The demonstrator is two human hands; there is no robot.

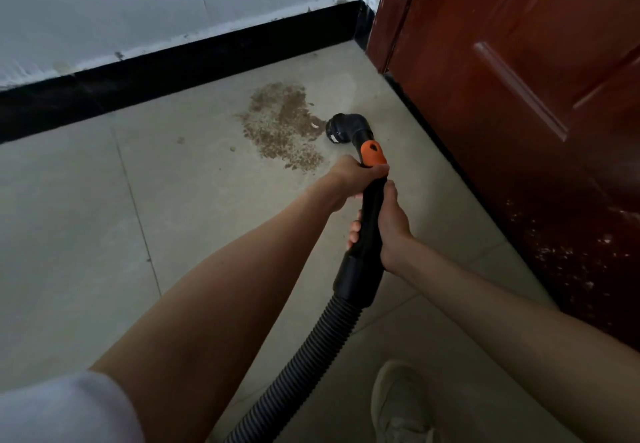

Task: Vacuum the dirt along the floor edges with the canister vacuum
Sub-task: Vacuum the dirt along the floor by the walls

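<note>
Over on the far left there's the white wall (138, 3) with a black baseboard (180, 65) running along the bottom of it, heading right into the corner. The floor (69, 217) is pale grey tile with a couple of grout lines showing.

A bit right of middle, out from the baseboard, sits the dirt (282, 120): a brown crumbly patch with a few stray bits scattered off to its left. The vacuum nozzle (341, 127) is right at the right edge of that patch, low at the floor, basically touching the pile.

My left hand (349, 179) is wrapped around the black wand (372, 200) just under the orange collar (372, 155), a full grip. My right hand (388, 228) is clenched round the same wand a bit nearer to me, thumb lying up along it, fingers curled behind. So both hands on the wand, one above the other, nearly touching.

From there the ribbed grey hose (311, 356) trails down toward me and out the bottom edge. My white sleeve (62, 408) is at the near left, and my light-coloured shoe (401, 404) is at the near right of the hose.

Far right is a dark red door (519, 79), its lower part speckled with pale spots.
</note>
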